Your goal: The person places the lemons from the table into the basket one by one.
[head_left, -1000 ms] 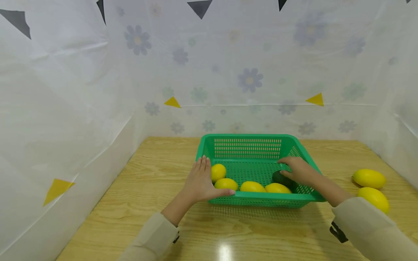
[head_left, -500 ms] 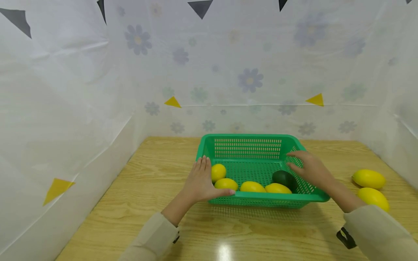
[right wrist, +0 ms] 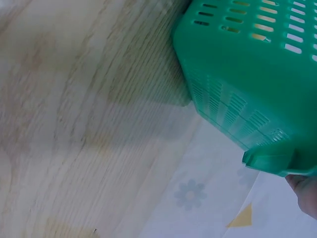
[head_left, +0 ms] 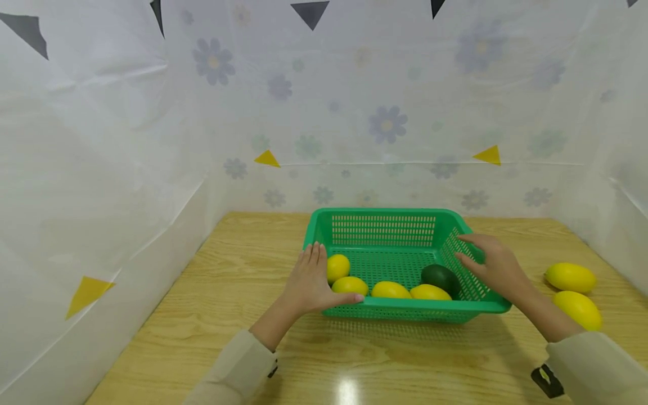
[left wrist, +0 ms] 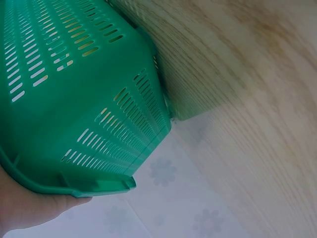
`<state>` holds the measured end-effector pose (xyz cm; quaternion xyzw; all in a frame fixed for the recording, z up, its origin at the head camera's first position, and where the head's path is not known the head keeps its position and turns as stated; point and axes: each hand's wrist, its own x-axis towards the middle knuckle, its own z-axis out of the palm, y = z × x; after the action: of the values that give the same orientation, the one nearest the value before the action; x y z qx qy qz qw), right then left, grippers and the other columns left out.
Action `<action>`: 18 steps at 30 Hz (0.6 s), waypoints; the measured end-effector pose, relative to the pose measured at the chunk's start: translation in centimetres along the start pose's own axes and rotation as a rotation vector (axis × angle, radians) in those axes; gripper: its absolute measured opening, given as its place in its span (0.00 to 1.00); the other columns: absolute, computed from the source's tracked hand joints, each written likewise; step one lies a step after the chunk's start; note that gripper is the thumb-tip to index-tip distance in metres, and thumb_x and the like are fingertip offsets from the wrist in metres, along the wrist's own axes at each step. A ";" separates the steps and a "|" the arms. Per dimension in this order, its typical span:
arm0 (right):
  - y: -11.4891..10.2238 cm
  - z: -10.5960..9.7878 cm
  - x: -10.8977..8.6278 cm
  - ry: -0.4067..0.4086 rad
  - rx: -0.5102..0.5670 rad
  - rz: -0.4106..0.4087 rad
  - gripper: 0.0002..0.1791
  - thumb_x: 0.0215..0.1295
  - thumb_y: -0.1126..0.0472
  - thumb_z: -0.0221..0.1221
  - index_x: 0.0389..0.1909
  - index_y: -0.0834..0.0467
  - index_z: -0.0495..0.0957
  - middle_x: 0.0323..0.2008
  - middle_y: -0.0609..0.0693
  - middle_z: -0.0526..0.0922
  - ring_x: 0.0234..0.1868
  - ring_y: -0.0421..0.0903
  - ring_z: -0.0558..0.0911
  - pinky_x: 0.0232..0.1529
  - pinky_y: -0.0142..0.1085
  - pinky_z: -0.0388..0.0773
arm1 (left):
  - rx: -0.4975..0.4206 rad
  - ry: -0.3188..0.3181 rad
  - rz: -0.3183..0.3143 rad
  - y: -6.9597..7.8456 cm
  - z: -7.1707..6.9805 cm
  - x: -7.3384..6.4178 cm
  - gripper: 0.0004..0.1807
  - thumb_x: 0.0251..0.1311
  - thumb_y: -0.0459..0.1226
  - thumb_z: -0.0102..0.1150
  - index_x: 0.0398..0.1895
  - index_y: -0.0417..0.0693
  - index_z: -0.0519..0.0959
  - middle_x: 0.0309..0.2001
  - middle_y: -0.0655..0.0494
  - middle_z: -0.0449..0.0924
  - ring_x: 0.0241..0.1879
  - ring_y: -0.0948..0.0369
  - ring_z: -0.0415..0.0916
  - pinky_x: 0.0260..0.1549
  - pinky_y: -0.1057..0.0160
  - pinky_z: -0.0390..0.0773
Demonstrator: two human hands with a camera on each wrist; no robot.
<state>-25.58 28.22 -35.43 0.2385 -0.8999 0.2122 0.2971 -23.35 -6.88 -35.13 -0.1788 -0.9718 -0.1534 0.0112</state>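
A green slotted plastic basket (head_left: 385, 214) stands on the table. My left hand (head_left: 306, 287) rests on its left front corner, fingers straight along the left rim and thumb along the front rim. In the left wrist view, part of that hand (left wrist: 29, 210) touches the rim. Over the right rim is my right hand (head_left: 498, 270), its fingers spread apart and holding nothing. Several lemons (head_left: 391, 290) lie along the basket's front and left side. A dark green avocado (head_left: 440, 279) sits in the right front part, just left of my right hand.
Two more lemons, a rear one (head_left: 571, 277) and a front one (head_left: 578, 310), lie on the wooden table (head_left: 228, 315) to the basket's right. White sheeting (head_left: 354, 112) with a flower print rises behind the table and at both sides.
My right hand has drawn away from the avocado, moving right to the basket's right rim. The avocado stays in the basket, now fully uncovered. My left hand has not moved.
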 end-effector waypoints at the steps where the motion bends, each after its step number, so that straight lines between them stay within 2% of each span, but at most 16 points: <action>1: 0.1 0.0 -0.1 0.005 0.000 0.003 0.21 0.53 0.68 0.64 0.49 0.70 0.75 0.46 0.70 0.78 0.48 0.66 0.75 0.44 0.60 0.72 | 0.001 0.000 0.000 0.0 0.0 0.0 0.63 0.47 0.70 0.51 0.71 0.32 0.43 0.72 0.36 0.39 0.73 0.45 0.37 0.71 0.48 0.43; 8: 0.3 -0.5 -0.7 0.017 0.001 0.077 0.21 0.56 0.67 0.62 0.50 0.72 0.74 0.48 0.72 0.76 0.50 0.68 0.72 0.45 0.62 0.70 | 0.001 0.000 -0.003 0.0 0.0 -0.1 0.63 0.47 0.70 0.51 0.71 0.33 0.43 0.72 0.36 0.39 0.73 0.45 0.37 0.71 0.48 0.43; 15: 1.2 -0.8 -1.3 0.069 0.007 0.168 0.21 0.62 0.64 0.58 0.52 0.74 0.72 0.49 0.75 0.74 0.50 0.72 0.70 0.45 0.64 0.67 | 0.002 0.000 0.001 -0.1 0.0 0.0 0.63 0.47 0.70 0.51 0.71 0.33 0.43 0.73 0.37 0.38 0.73 0.45 0.37 0.71 0.48 0.43; 18: 1.6 -1.0 -1.6 0.057 0.005 0.197 0.22 0.63 0.63 0.57 0.52 0.74 0.71 0.49 0.76 0.72 0.50 0.72 0.69 0.46 0.65 0.66 | 0.002 -0.002 0.000 -0.1 0.1 0.0 0.63 0.47 0.70 0.51 0.71 0.33 0.43 0.73 0.37 0.38 0.73 0.46 0.37 0.71 0.48 0.42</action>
<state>-24.94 30.51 -36.11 0.1438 -0.9096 0.2494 0.2995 -23.39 -6.96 -35.23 -0.1789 -0.9720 -0.1521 0.0104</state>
